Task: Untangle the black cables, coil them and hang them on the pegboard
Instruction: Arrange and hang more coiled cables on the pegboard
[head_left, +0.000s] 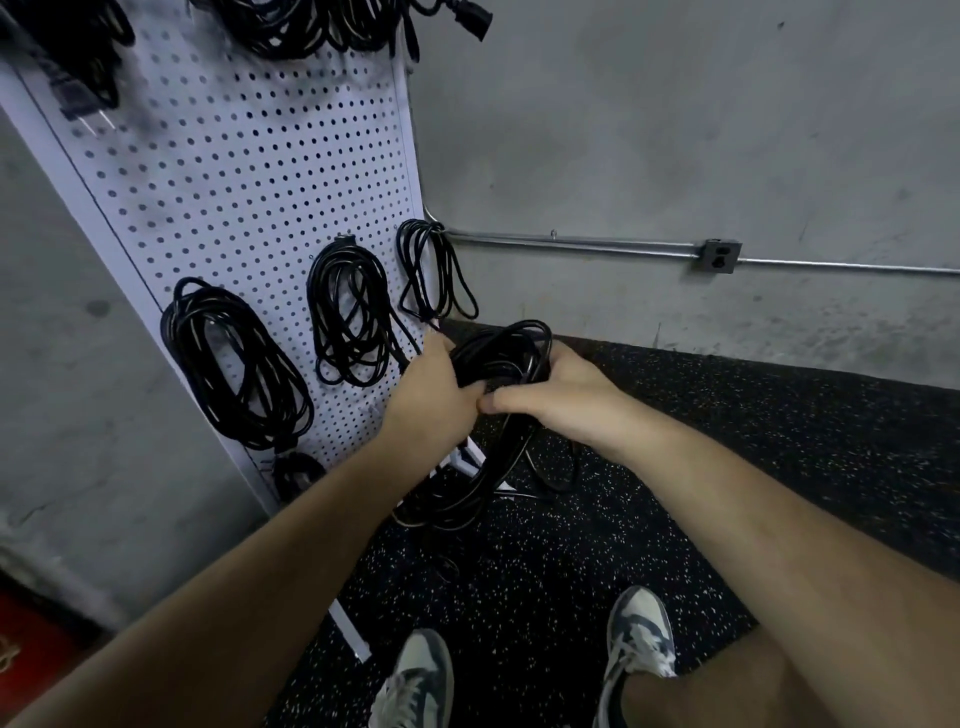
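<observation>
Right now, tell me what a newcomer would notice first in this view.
First, the left hand and right hand at centre, both gripping a black cable bundle whose loops hang toward the speckled floor. Next, the white pegboard on the left, with hung coils on its lower part. Then the grey outlet box on the concrete wall at right.

One pegboard (234, 171). Four coils hang low on it: a big coil (183, 322) at 9 o'clock, a middle coil (326, 291) toward 10, a slim coil (415, 260) at 11, and a small coil (298, 470), half hidden, at 8. Two bundles hang at the top edge: a corner bundle (88, 52) and a top bundle (301, 31). One held coil (498, 353) sits between two hands, the left hand (431, 395) and the right hand (561, 395). Two shoes at 6: the left shoe (415, 680) and the right shoe (639, 634). One outlet box (719, 255) at 2.
</observation>
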